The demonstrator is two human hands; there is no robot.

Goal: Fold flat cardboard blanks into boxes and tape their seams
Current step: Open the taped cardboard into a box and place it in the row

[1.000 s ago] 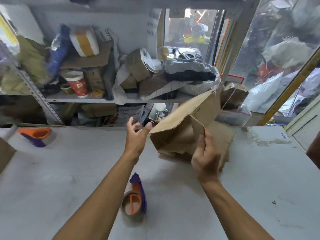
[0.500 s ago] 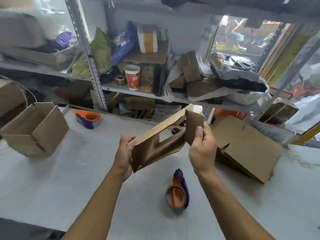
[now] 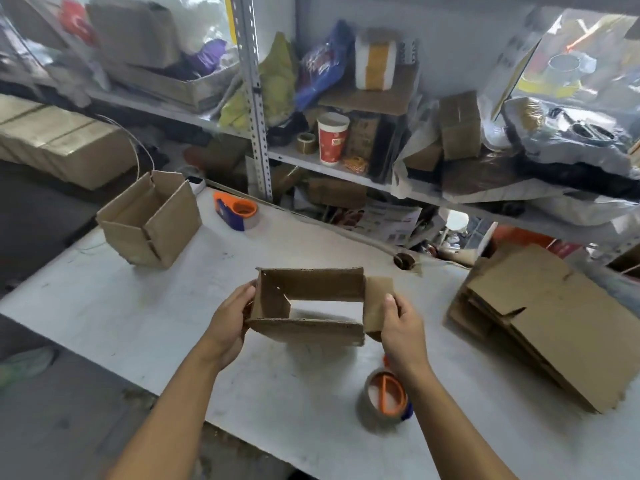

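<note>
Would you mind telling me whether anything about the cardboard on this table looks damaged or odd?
The box blank held by the left hand and right hand has a small hole near its far-left corner and ragged edges; the stack of flat blanks lies fanned askew.

No legible text, brand, number or sign found on any item. Print on the red cup (image 3: 332, 138) and the papers (image 3: 384, 221) under the shelf is too blurred to read.
</note>
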